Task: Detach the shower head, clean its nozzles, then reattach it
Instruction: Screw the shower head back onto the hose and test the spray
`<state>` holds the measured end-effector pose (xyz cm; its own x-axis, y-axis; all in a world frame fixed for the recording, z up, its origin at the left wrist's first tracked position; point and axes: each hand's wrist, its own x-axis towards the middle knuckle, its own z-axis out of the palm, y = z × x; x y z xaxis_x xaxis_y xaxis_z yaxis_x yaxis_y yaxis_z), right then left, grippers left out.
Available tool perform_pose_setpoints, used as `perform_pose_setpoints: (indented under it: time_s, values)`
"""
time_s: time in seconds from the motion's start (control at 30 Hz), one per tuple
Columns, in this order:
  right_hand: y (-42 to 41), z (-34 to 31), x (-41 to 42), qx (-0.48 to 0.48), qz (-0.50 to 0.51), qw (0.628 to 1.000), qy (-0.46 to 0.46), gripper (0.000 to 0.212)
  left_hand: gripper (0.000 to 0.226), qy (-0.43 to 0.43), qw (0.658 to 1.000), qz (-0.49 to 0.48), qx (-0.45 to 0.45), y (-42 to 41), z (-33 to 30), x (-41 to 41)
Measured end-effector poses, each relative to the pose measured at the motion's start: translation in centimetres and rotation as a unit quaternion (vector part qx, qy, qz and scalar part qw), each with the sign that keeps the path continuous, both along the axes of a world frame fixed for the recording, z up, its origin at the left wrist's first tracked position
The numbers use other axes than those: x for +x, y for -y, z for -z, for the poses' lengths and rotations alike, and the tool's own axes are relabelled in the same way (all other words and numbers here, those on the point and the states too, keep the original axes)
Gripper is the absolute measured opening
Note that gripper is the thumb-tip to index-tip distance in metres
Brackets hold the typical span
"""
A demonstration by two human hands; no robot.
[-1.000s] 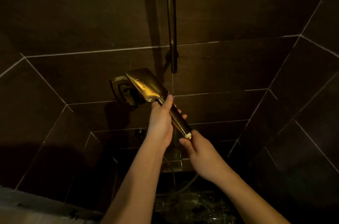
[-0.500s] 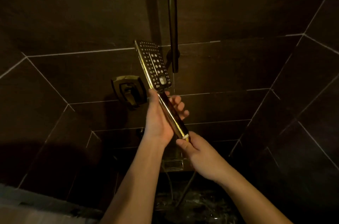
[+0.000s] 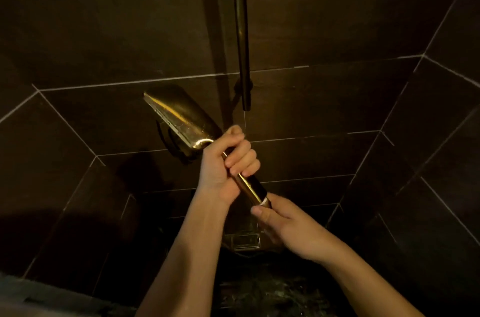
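A gold, rectangular shower head with a long handle is held in mid-air in front of the dark tiled wall, tilted up to the left. Its smooth back faces me and the nozzle face is turned away, out of sight. My left hand is wrapped around the upper handle just below the head. My right hand pinches the fitting at the handle's lower end, where a pale ring shows. The hose below is hidden by my right hand.
A dark vertical shower rail runs down the wall and ends just above my left hand. A wall-mounted control or holder sits behind the head. A metal floor drain lies below, on a wet dark floor.
The head has rotated about its handle: half a second ago its nozzle face pointed at me, now its back does. My left hand regripped with fingers curled over the handle; my right hand stayed at the end.
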<state>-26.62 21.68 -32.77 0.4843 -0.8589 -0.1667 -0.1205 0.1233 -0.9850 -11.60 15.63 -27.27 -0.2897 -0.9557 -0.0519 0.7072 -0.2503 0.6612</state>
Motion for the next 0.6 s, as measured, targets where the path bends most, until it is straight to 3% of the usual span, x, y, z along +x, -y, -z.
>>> perform_pose_setpoints:
  time_s: [0.07,0.13,0.2,0.3,0.33,0.4,0.5,0.57,0.6]
  values:
    - [0.1,-0.2,0.5,-0.072,0.064,0.992,-0.080,0.017,0.012,0.066,0.996,-0.042,0.048,-0.1,-0.4,-0.5]
    - [0.0,0.1,1.1,-0.155,0.134,0.957,-0.203,0.018,0.038,0.142,0.973,-0.143,0.113,-0.5,-0.7,-1.5]
    - [-0.1,0.3,1.6,-0.196,0.178,0.914,-0.306,0.014,0.047,0.173,0.954,-0.214,0.120,-0.7,-0.4,-2.3]
    - [-0.2,0.7,1.8,-0.226,0.172,0.871,-0.402,0.014,0.045,0.168,0.945,-0.245,0.138,-1.0,0.1,-3.6]
    - [-0.2,0.9,1.8,-0.222,0.151,0.875,-0.403,0.015,0.039,0.170,0.939,-0.257,0.152,-0.9,0.2,-3.6]
    - [-0.1,0.8,1.6,-0.171,0.092,0.921,-0.339,0.018,0.014,0.156,0.949,-0.226,0.153,-0.3,0.6,-2.9]
    - [0.6,-0.6,0.4,-0.049,0.041,0.985,-0.158,0.023,0.042,0.020,0.995,-0.061,0.081,0.6,1.1,-1.2]
    - [1.2,-1.6,-0.2,-0.032,0.034,0.991,-0.128,0.023,0.039,-0.084,0.995,-0.016,0.046,0.7,1.4,-0.8]
    - [1.4,-1.9,-0.3,-0.037,0.039,0.989,-0.138,0.024,0.032,-0.084,0.995,-0.020,0.057,0.7,1.6,-0.9]
